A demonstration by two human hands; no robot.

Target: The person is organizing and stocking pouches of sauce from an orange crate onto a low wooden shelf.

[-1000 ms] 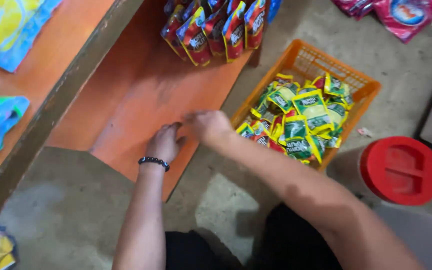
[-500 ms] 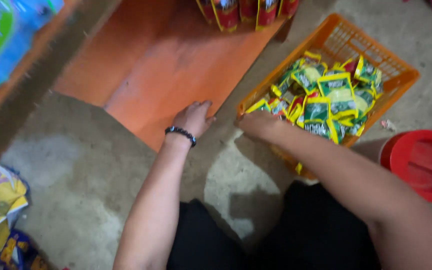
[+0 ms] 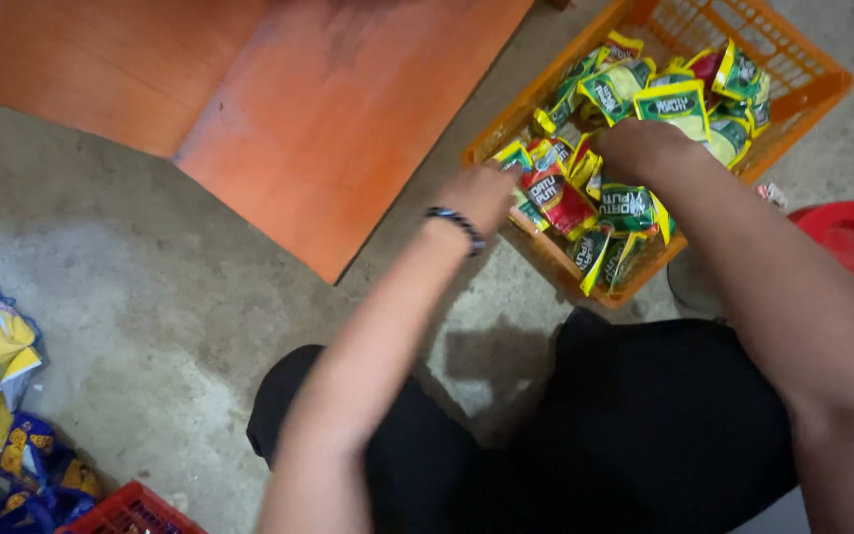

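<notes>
Gathering sachets: left hand (image 3: 481, 193) pinches a red sachet (image 3: 557, 198) at orange basket (image 3: 793, 109) rim; right hand (image 3: 640, 148) buried among packets, finger state unclear. Next: lift out cleanly.

Both bare forearms stretch forward from the black-clad lap, the left hand (image 3: 481, 193) (a dark beaded band at its wrist) curled, the right hand (image 3: 635, 148) knuckles-up, fingers tucked under.
</notes>
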